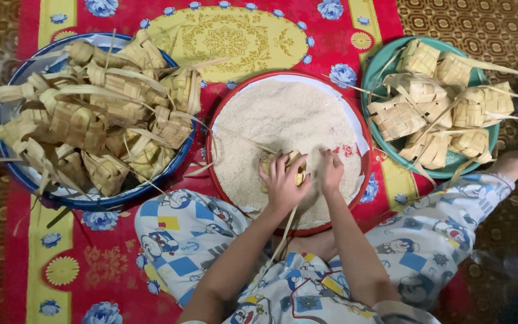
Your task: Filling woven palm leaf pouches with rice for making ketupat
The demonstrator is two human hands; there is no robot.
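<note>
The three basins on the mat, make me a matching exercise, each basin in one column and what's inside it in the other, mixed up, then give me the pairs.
Column one:
1. blue basin
2. red basin
3. teal basin

Column two:
A. white rice grains, with both hands over them
B. neat, plump woven leaf pouches
C. loose woven pouches with long trailing leaf strips

Pairs: 1-C, 2-A, 3-B. The left hand holds a woven pouch over the rice; the right hand rests in the grains.

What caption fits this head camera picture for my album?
Left hand holds a woven leaf pouch over a red tray of rice; right hand rests in the rice.
</note>
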